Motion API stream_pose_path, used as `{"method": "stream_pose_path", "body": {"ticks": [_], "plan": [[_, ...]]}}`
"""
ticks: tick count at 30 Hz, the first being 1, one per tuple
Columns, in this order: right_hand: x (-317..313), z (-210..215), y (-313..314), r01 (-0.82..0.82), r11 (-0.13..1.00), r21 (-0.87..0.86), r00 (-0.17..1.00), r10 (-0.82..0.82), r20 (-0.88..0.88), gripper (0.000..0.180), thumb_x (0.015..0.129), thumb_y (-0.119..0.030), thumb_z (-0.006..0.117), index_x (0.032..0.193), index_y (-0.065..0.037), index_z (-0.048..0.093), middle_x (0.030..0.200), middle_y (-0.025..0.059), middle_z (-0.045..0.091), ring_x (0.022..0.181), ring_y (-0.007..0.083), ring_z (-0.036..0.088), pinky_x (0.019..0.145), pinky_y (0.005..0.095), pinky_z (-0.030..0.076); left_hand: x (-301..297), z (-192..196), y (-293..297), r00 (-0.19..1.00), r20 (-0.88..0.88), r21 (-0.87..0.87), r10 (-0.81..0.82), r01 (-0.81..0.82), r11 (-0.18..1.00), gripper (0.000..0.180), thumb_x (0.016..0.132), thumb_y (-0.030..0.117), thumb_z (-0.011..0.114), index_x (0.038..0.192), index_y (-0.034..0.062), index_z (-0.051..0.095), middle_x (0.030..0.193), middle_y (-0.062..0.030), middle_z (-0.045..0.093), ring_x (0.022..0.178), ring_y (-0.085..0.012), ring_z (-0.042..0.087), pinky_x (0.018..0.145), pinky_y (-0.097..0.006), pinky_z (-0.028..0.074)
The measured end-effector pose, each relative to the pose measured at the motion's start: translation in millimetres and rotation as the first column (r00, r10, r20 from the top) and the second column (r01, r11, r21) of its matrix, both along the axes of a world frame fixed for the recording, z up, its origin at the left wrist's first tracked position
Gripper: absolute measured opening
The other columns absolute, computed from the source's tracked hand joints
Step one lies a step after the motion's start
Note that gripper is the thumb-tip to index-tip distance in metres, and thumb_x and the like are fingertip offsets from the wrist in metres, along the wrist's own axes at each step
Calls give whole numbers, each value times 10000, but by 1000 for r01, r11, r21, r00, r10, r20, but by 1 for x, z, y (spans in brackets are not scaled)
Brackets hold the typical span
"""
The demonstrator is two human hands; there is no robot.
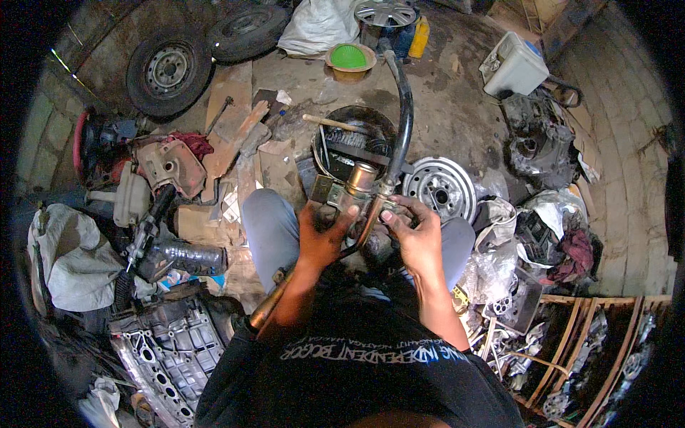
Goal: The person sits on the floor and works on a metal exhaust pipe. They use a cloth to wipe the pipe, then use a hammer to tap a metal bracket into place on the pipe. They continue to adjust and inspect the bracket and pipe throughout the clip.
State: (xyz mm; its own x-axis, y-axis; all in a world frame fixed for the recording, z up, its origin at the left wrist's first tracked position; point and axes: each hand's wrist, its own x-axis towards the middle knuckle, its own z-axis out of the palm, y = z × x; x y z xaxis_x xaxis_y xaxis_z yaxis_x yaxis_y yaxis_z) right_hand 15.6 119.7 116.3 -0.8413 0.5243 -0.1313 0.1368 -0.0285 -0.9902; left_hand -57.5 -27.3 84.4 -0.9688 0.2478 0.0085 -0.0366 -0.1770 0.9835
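Between my knees I hold a greasy metal pipe assembly in both hands. It has a short brassy cylinder, a flat bracket and a long bent tube. The tube's dark upper length curves away to the far side, and its coppery lower length slants back past my left forearm. My left hand is closed around the bracket side, thumb on top. My right hand grips the other side, its thumb against the tube; some fingers are hidden underneath. Just beyond is a round black basin with a wooden-handled tool across it.
A silver wheel rim lies beside my right knee. Tyres, a green-and-tan bowl and a white container stand farther off. An engine block is at near left, a gearbox-like casing at right, a wooden rack at near right.
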Motion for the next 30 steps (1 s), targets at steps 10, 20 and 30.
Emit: {"method": "stream_pose_path", "body": {"ticks": [10,20,30], "plan": [[0,12,-8,106,985,137,991,-115,60,211,851,8,684,1039,75,613,836,63,641,737,94,580,643,226,450,-8,-10,2,992,98,-70,-77,84,994,410,801,207,805,1096,6,604,987,-67,673,835,-144,630,756,-304,512],[3,0,-2,100,995,-23,994,-98,52,257,863,5,675,1091,71,579,898,120,682,843,135,646,727,261,498,-17,25,3,927,284,-226,-245,314,922,363,798,214,799,1060,-2,672,968,-77,713,841,-156,658,784,-314,513],[3,-2,-1,71,997,27,996,-72,58,318,856,-24,708,1132,60,574,969,120,695,933,152,645,810,270,498,-19,13,3,931,234,-127,-279,314,941,450,785,253,801,1087,-28,620,994,-123,688,867,-213,642,764,-348,516]]}}
